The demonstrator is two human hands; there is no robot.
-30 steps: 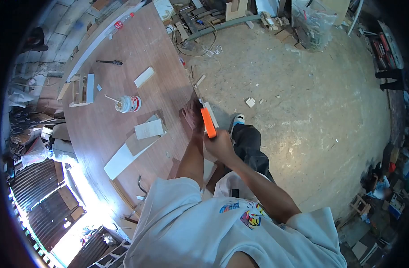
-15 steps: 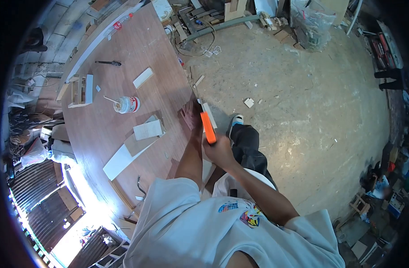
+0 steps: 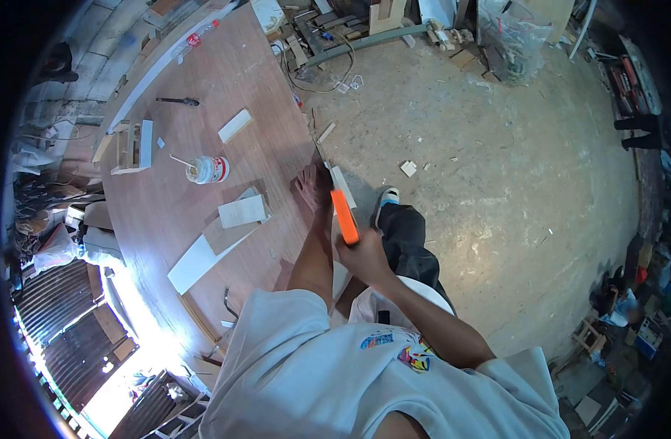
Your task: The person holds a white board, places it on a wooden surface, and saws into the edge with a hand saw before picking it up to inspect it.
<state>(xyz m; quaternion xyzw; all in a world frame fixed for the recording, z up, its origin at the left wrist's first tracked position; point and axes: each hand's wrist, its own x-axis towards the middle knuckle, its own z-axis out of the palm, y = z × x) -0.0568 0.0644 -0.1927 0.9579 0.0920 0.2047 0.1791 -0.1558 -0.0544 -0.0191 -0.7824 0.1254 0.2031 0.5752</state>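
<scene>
My left hand [image 3: 312, 189] lies on the brown table [image 3: 266, 157] at its right edge, fingers spread and pressed down. My right hand [image 3: 364, 256] is closed around an orange-handled saw [image 3: 344, 217], seen nearly edge-on from above. The saw's front end reaches the table edge right beside my left hand, and its dark blade is mostly hidden. Just past the edge, a pale strip of wood [image 3: 343, 189] shows alongside the saw.
On the table are a jar with a stick [image 3: 208, 170], a small white block [image 3: 236, 126], stacked white boards [image 3: 242, 212], a dark tool [image 3: 178, 102], a wooden frame [image 3: 134, 148] and a plastic bottle [image 3: 202, 33]. A clear bag [image 3: 515, 44] stands on the floor, where scraps [image 3: 408, 169] lie.
My right hand and the orange-handled saw have drawn back slightly toward my body. My left hand stays in place on the table edge.
</scene>
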